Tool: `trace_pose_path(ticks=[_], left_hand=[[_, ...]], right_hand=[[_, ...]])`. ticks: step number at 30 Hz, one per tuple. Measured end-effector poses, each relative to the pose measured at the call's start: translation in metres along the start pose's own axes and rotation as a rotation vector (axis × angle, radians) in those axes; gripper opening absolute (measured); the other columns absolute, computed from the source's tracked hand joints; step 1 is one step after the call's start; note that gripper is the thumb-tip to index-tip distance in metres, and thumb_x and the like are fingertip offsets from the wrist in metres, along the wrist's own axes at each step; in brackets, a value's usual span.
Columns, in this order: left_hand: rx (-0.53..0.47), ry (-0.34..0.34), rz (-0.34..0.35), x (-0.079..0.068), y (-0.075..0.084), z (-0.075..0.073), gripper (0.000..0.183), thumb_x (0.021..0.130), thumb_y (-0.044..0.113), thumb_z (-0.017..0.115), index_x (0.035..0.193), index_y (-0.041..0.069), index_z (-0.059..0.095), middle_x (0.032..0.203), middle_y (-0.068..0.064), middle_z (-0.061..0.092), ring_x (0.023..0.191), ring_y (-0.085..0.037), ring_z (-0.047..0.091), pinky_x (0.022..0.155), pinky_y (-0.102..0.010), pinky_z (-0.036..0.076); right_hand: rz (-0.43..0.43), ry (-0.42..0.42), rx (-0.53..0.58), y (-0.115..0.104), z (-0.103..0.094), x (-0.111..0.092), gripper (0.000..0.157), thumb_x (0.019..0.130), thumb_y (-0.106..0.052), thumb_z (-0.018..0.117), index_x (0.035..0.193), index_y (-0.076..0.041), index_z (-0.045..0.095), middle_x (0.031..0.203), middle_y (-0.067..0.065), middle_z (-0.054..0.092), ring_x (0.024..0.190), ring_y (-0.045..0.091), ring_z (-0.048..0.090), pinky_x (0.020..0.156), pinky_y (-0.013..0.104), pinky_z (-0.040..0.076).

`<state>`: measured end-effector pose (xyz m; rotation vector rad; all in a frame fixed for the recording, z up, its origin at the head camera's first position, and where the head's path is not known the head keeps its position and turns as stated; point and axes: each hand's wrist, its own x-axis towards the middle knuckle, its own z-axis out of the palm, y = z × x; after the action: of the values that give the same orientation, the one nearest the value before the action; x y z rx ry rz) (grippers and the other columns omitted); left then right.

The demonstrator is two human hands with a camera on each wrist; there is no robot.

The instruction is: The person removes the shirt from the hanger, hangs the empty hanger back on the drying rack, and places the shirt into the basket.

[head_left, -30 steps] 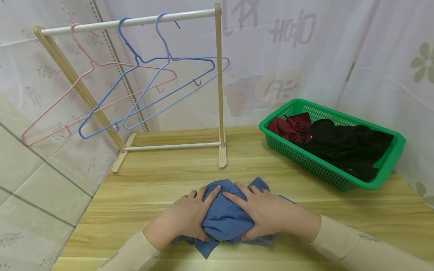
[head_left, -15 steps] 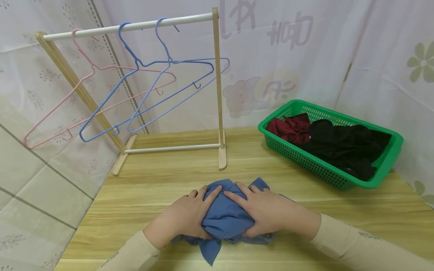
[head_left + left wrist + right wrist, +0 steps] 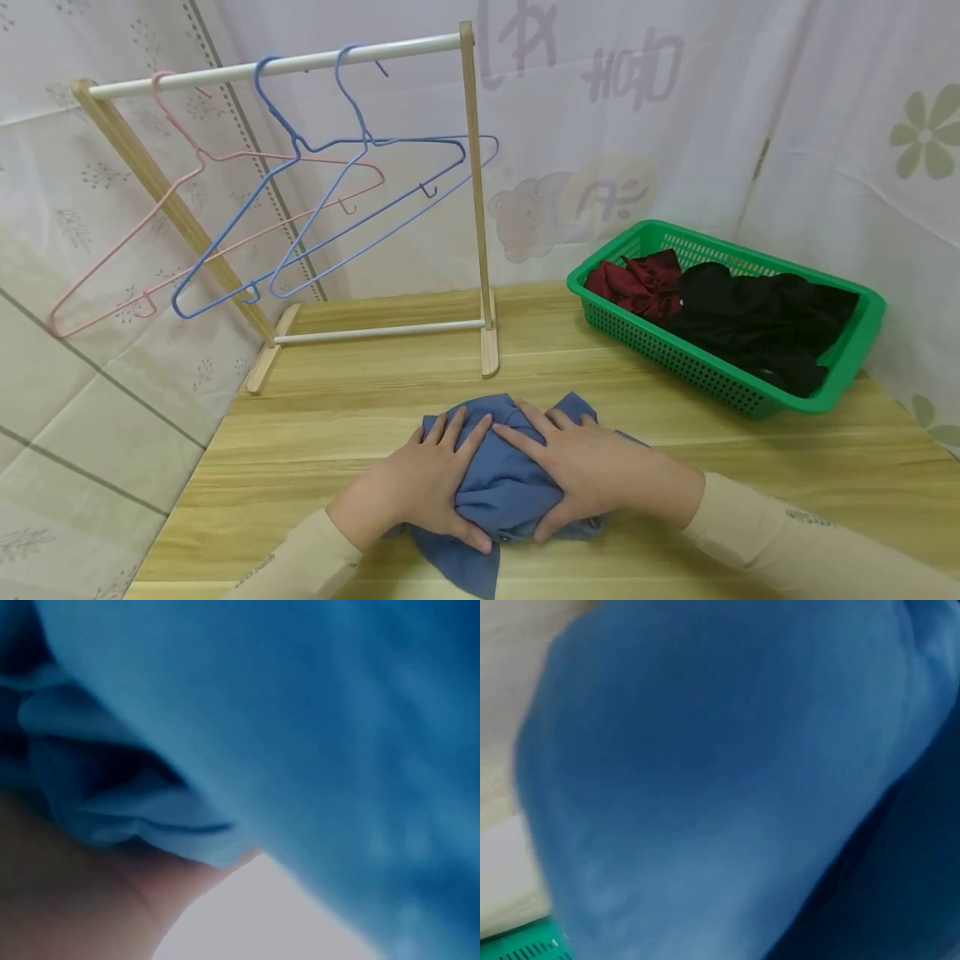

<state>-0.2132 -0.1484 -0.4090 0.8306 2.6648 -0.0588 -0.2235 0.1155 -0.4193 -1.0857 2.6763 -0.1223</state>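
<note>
A crumpled blue garment lies bunched on the wooden table, directly in front of me in the head view. My left hand rests over its left side with fingers spread and the thumb extended along its near edge. From the other side, my right hand lies on the bundle, fingers spread across the top and thumb toward me. Both index fingertips almost meet on the cloth. A loose flap hangs toward the near edge below my left thumb. Close blue fabric fills most of the left wrist view, and blue cloth covers much of the right.
At the back left stands a clothes rack of wood and white rods. A pink hanger and two blue hangers hang from it. At the back right, a green basket holds dark red cloth and black cloth.
My left fingers have spread wider and its thumb has stretched out toward the near edge. The garment's loose flap has moved nearer and widened. My right hand stays nearly in place.
</note>
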Motion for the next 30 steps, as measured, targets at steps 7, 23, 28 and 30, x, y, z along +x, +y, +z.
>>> trace_pose_path(ticks=[7, 23, 28, 30], left_hand=[[0.103, -0.001, -0.045, 0.002, 0.015, 0.005, 0.153, 0.062, 0.104, 0.061, 0.172, 0.023, -0.007, 0.178, -0.024, 0.004, 0.163, -0.051, 0.014, 0.12, -0.074, 0.034], [0.133, 0.019, -0.064, -0.004, 0.024, 0.011, 0.144, 0.072, 0.097, 0.063, 0.173, 0.016, -0.001, 0.176, -0.028, 0.013, 0.162, -0.048, 0.024, 0.117, -0.07, 0.042], [0.199, 0.026, -0.042, -0.007, 0.026, 0.009, 0.127, 0.084, 0.083, 0.067, 0.173, 0.013, 0.008, 0.172, -0.027, 0.029, 0.158, -0.045, 0.037, 0.113, -0.064, 0.049], [0.226, 0.02, -0.031, -0.008, 0.027, 0.007, 0.12, 0.088, 0.076, 0.069, 0.173, 0.014, 0.011, 0.17, -0.025, 0.034, 0.156, -0.043, 0.041, 0.112, -0.06, 0.052]], right_hand=[[0.021, -0.023, -0.011, -0.004, 0.004, -0.001, 0.145, 0.061, -0.095, 0.075, 0.171, -0.04, -0.002, 0.181, 0.015, -0.001, 0.155, 0.06, 0.029, 0.103, 0.09, 0.035], [-0.017, -0.005, -0.081, -0.007, 0.009, -0.005, 0.12, 0.081, -0.086, 0.067, 0.172, -0.038, 0.006, 0.18, 0.019, 0.008, 0.15, 0.061, 0.038, 0.098, 0.082, 0.047], [-0.01, -0.046, -0.083, -0.009, 0.007, -0.005, 0.114, 0.086, -0.074, 0.073, 0.172, -0.037, 0.008, 0.179, 0.019, 0.015, 0.148, 0.057, 0.044, 0.099, 0.08, 0.048], [-0.013, -0.059, -0.086, -0.01, 0.007, -0.006, 0.112, 0.088, -0.068, 0.076, 0.172, -0.037, 0.01, 0.178, 0.02, 0.017, 0.148, 0.055, 0.045, 0.099, 0.078, 0.05]])
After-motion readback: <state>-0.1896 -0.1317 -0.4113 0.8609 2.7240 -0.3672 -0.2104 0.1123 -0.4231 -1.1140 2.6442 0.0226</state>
